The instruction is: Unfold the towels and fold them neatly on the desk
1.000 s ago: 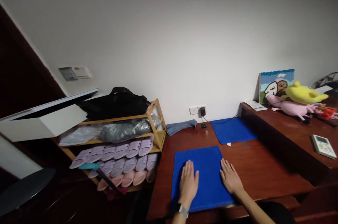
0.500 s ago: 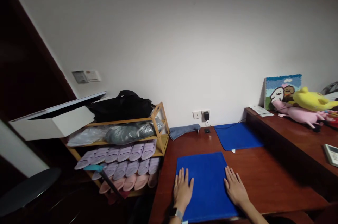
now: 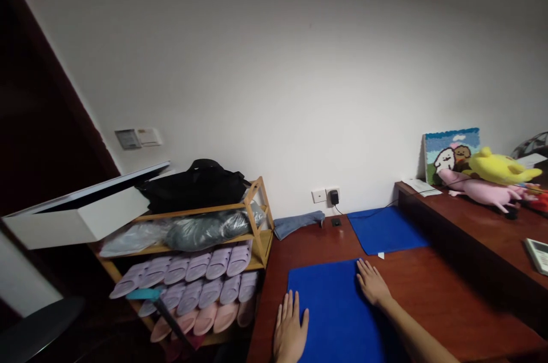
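A blue cloth (image 3: 331, 311) lies flat on the reddish-brown table (image 3: 445, 294) in front of me. My left hand (image 3: 291, 326) rests flat at its left edge, fingers extended and thumb apart. At the far right corner of the cloth, my right hand (image 3: 371, 283) lies palm down with its fingers stretched out. Neither hand holds anything. Behind, a second blue cloth (image 3: 387, 230) with a small white tag is spread near the wall. The near edge of the first cloth is out of view.
A folded grey-blue cloth (image 3: 298, 223) lies beside a plugged-in black charger (image 3: 334, 197). On the left stands a wooden rack (image 3: 261, 237) with slippers (image 3: 199, 266), a black bag (image 3: 194, 187) and a white box (image 3: 109, 213). Plush toys (image 3: 483, 189) sit on the raised ledge at right.
My right hand has slid away from me along the cloth's right edge to its far corner. The left hand stays at the left edge. The view has tilted up slightly.
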Tool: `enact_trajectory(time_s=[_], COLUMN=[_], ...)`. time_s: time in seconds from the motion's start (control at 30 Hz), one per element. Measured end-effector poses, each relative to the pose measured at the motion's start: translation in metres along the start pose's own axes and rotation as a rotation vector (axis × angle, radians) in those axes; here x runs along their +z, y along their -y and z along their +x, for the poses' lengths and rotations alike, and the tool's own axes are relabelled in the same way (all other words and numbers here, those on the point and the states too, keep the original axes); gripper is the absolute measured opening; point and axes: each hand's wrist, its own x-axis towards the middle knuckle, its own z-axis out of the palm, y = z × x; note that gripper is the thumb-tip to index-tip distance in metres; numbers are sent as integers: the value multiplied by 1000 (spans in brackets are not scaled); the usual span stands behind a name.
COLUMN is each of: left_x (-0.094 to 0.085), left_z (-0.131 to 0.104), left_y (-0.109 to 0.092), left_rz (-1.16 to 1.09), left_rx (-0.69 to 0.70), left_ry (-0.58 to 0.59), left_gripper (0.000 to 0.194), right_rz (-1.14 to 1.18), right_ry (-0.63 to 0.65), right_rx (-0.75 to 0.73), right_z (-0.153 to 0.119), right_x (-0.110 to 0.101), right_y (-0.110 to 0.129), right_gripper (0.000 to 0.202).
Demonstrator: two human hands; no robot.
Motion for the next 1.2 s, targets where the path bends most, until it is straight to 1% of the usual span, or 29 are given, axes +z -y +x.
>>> enact_trajectory(time_s=[0.07,0.23,0.3,0.33,0.37,0.43,0.53,0.6,0.67,0.73,0.8,0.87,0.93,1.1,1.17,1.2], left_x=[2,11,11,10,8,5,4,10,19,27,32,32,26,8,4,4], left_z=[0,1,6,11,17,33,63,82,95,104,109,111,112,109,106,104], left_y=[2,6,-1,-8,-18,-48,-106,-141,-165,-174,-169,-152,-126,-42,-15,-6], left_rz=[12,56,56,49,38,7,-65,-117,-153,-167,-162,-135,-80,70,87,86], left_rx=[-6,-30,-25,-9,15,84,233,315,347,336,319,289,232,52,4,-10], left_ry=[5,-16,-46,-62,-73,-65,2,32,36,39,52,66,80,113,105,97], left_gripper=[64,63,63,63,63,62,62,60,61,62,63,63,64,68,69,69], right_rz=[3,48,58,60,60,51,29,18,14,13,14,13,11,-11,-25,-28], right_ry=[5,-62,-75,-76,-74,-59,-28,-21,-18,-15,-19,-19,-6,21,29,30], right_rx=[1,-30,-26,-19,-12,1,11,10,9,10,14,20,30,56,57,55], right_z=[6,10,11,11,11,10,7,7,7,8,8,8,6,2,2,2], right_x=[6,29,32,32,30,25,17,14,15,16,16,15,12,6,6,7], right_y=[0,-10,-11,-11,-10,-7,-3,-2,-3,-4,-4,-3,-2,2,1,1], right_gripper=[69,68,67,67,67,68,68,68,68,67,67,68,68,69,69,69])
